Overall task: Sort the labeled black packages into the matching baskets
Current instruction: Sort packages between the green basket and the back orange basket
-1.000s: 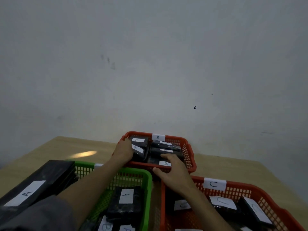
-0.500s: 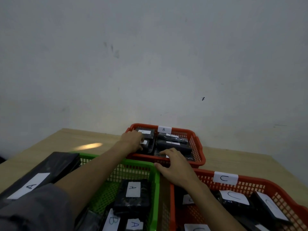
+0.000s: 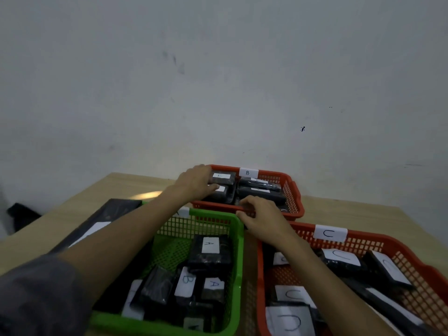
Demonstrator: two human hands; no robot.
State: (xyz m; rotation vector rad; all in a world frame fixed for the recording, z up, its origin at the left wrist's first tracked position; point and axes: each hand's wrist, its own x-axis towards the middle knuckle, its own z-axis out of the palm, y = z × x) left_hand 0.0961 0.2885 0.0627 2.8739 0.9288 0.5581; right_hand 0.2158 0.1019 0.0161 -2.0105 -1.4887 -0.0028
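Packages wrapped in black film, each with a white paper label, lie packed in the far red basket marked B, where both my hands work. My left hand curls its fingers over the packages at the basket's left end, gripping one as far as I can judge. My right hand pinches the basket's near rim with curled fingers. The film looks glossy and likely slick, the blocks firm and light enough for one hand; I would take each across its short sides, away from the label. One B package sits wrongly among the A's in the green basket, and a red basket marked C stands to the right. All rest on a pale wooden table against a bare, scuffed white wall.
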